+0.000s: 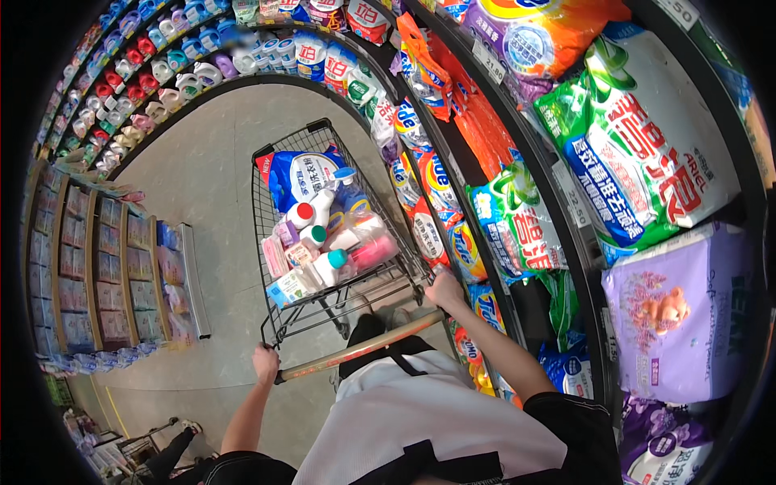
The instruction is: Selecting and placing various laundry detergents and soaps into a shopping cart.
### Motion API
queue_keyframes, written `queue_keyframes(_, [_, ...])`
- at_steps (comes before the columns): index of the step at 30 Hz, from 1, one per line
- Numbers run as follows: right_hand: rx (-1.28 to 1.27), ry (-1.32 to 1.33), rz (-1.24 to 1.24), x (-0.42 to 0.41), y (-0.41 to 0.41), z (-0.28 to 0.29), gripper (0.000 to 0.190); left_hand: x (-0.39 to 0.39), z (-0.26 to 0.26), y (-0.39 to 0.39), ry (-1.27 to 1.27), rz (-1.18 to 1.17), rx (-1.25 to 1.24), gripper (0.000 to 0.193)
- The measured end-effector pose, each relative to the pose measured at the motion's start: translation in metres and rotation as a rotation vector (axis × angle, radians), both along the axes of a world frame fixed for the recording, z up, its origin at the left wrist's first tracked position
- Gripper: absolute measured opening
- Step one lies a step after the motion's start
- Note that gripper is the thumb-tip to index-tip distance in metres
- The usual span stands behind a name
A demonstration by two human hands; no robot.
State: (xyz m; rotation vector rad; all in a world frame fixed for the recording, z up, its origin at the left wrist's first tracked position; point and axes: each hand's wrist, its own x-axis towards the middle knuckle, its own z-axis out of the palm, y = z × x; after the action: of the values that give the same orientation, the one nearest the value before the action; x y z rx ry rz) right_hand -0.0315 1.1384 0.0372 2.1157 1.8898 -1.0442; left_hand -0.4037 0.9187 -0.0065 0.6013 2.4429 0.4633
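A wire shopping cart point(259, 242) stands before me on the floor. My left hand point(265, 364) is closed around the left side of its frame, just beyond the left end of the handle bar point(364, 347). On the opposite side, my right hand point(445, 291) grips the frame near the right end of that bar, close to the shelf. Inside the basket, a large blue bag of washing powder point(297, 176) lies at the far end. Nearer to me are several bottles, among them a white one with a red cap point(300, 214), and a pink package point(373, 251).
Along my right run shelves with Tide bags point(436, 182), a big Ariel bag point(655, 151) and a purple package point(673, 315). Detergent bottles point(206, 74) line the curved far shelves. A rack of packets point(109, 267) is at left. Behind left, a person's leg point(170, 451) shows beside another cart point(136, 448).
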Motion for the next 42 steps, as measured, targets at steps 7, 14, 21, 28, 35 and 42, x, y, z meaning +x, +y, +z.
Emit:
queue_keyframes(7, [-0.016, 0.028, 0.024, -0.015, 0.022, 0.01, 0.037, -0.018, -0.01, 0.019, -0.079, 0.047, 0.01, 0.014])
queue_keyframes(14, [0.051, -0.082, 0.065, -0.038, 0.044, 0.005, 0.031, -0.056, -0.034, 0.039, 0.03, -0.041, -0.012, 0.013])
queue_keyframes(21, [0.038, -0.051, 0.002, -0.064, 0.079, 0.01, 0.031, -0.078, -0.025, 0.069, 0.008, -0.075, 0.1, 0.038])
queue_keyframes(28, [0.071, -0.095, -0.034, -0.082, 0.119, -0.008, 0.037, -0.095, -0.014, 0.116, -0.128, -0.089, 0.093, 0.034])
queue_keyframes(35, [0.156, -0.189, -0.036, -0.106, 0.156, -0.01, 0.038, -0.107, 0.015, 0.171, -0.175, -0.099, 0.001, 0.027])
queue_keyframes(42, [0.13, -0.183, -0.044, -0.128, 0.193, -0.004, 0.031, -0.126, 0.02, 0.209, -0.233, -0.064, 0.144, 0.048])
